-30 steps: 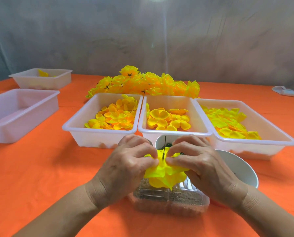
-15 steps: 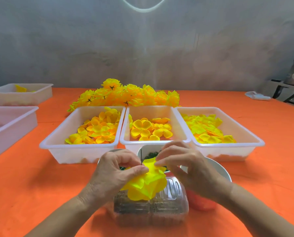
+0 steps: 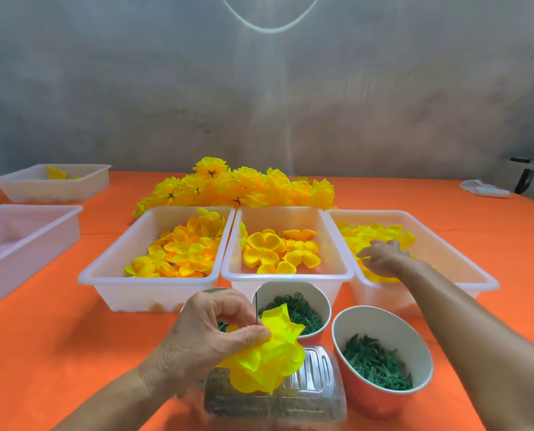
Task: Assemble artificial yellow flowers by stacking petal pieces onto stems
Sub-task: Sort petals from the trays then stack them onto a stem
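Note:
My left hand pinches a partly built yellow flower on a thin dark stem that sticks up above the petals. It hangs over a clear plastic box. My right hand reaches into the right white tray, fingers down on the bright yellow petal pieces; whether it grips one I cannot tell. The middle tray and left tray hold orange-yellow petal pieces.
A pile of finished yellow flowers lies behind the trays. Two paper cups sit in front: one with green rings, one with green leaf bits. Two more white trays stand at left on the orange table.
My right hand has let go of the flower and moved right and away into the right tray. My left hand keeps the flower alone. The camera has tilted up a little.

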Demonstrator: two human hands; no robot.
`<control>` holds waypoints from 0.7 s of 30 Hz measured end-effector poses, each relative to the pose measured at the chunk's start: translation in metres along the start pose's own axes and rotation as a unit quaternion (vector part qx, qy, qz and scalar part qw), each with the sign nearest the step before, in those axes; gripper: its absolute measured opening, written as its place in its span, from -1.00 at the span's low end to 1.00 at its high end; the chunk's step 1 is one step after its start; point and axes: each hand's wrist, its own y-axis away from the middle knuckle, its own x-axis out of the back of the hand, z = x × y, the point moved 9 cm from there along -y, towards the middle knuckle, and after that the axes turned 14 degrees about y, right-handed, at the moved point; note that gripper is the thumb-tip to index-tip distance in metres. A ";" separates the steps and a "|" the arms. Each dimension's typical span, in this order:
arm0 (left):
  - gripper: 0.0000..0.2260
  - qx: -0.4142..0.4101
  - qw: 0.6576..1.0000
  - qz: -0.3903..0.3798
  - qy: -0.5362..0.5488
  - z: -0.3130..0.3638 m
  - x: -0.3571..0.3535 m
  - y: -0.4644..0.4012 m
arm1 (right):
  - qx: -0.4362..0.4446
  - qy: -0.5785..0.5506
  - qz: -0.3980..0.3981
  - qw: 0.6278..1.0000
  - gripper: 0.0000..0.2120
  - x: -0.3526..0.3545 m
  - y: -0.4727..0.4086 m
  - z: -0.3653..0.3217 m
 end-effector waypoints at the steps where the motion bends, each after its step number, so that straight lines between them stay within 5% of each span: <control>1: -0.84 -0.001 1.000 0.000 -0.003 0.001 0.000 0.000 | -0.003 0.021 -0.023 1.000 -0.59 -0.006 -0.003 -0.001; 4: -0.84 0.006 1.000 -0.001 -0.007 0.001 0.000 0.000 | -0.019 0.064 -0.078 0.995 -0.61 -0.022 -0.006 -0.004; 10: -0.85 -0.008 1.000 0.003 -0.011 0.000 0.002 0.001 | -0.025 -0.033 0.029 0.999 -0.82 -0.004 -0.011 0.000; 15: -0.85 -0.016 1.000 0.006 -0.022 0.002 0.001 0.001 | -0.056 -0.127 0.095 0.986 -0.61 0.002 -0.016 0.016; 21: -0.79 -0.030 0.999 0.010 -0.031 0.006 0.001 0.001 | -0.109 -0.286 0.165 0.938 -0.76 0.010 -0.020 0.038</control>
